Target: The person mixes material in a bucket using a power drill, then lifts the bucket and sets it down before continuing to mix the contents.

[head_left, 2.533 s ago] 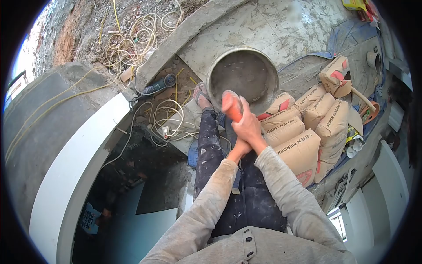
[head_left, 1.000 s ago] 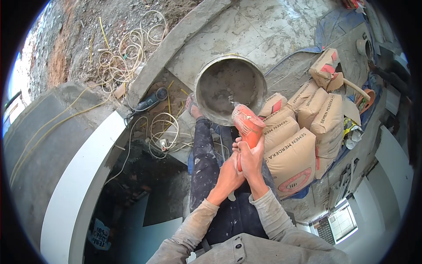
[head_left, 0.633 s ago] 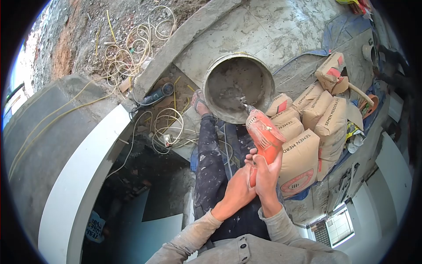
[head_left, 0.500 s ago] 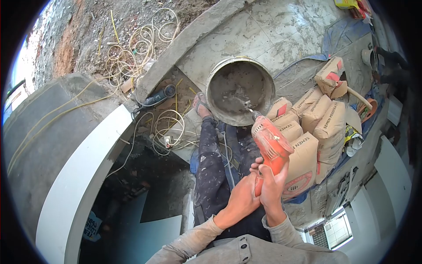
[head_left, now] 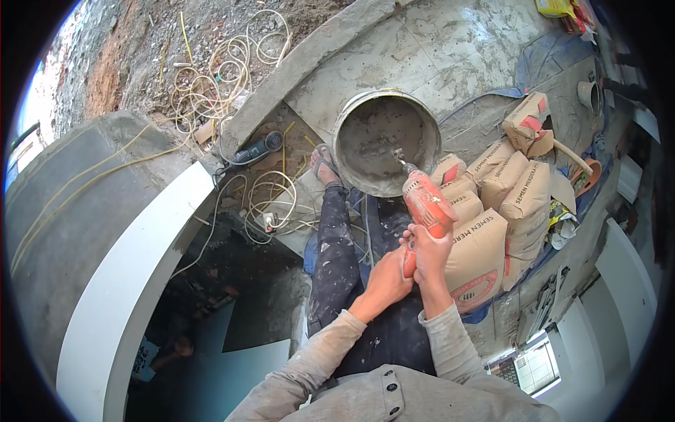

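A red power drill (head_left: 429,204) points up and to the left, its mixing rod reaching over a large round bucket (head_left: 340,151). Wet grey mortar (head_left: 383,133) lies inside the bucket. My left hand (head_left: 389,276) is closed round the lower end of the drill's handle. Higher on the handle, my right hand (head_left: 432,254) grips it just behind the drill body. The rod's tip shows above the mortar near the bucket's lower right side.
Stacked cement bags (head_left: 478,246) stand right of the bucket. An angle grinder (head_left: 256,150) and coiled cables (head_left: 271,204) lie left of my foot. A concrete curb (head_left: 302,56) crosses behind. A person's arm (head_left: 172,349) shows in the dark area below left.
Both hands and the drill have moved up and slightly left in view, toward the bucket. The drill's rear has swung left, and more of my sleeves shows.
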The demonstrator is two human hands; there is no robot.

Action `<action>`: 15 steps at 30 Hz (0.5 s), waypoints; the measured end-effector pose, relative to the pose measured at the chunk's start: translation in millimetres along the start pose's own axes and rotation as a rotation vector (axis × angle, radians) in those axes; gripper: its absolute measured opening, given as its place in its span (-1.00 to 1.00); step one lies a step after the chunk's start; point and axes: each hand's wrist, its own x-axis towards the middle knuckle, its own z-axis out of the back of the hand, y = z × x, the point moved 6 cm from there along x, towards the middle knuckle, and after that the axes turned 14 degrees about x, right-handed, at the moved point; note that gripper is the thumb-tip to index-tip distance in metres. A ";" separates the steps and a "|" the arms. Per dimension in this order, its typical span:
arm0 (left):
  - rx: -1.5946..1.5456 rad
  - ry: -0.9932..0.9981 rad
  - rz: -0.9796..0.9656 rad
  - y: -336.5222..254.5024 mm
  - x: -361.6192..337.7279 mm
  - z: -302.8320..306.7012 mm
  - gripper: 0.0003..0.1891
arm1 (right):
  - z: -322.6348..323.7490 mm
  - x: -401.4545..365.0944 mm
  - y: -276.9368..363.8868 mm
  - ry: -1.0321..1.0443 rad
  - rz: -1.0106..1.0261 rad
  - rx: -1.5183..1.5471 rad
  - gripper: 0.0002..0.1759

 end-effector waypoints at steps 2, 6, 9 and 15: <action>0.031 -0.007 0.013 15.1 8.2 -0.3 -0.57 | 1.1 8.9 -19.5 0.003 0.021 -0.020 -0.49; 0.122 -0.016 0.066 47.6 31.2 -3.6 -0.66 | 1.0 34.0 -52.6 -0.034 0.029 -0.014 -0.52; 0.201 -0.021 0.065 64.4 49.9 -9.5 -0.69 | 5.4 54.0 -71.8 -0.072 -0.010 0.071 -0.63; 0.151 -0.144 0.086 97.5 96.5 -13.9 -0.50 | -12.7 99.9 -91.5 -0.061 0.016 -0.028 -0.66</action>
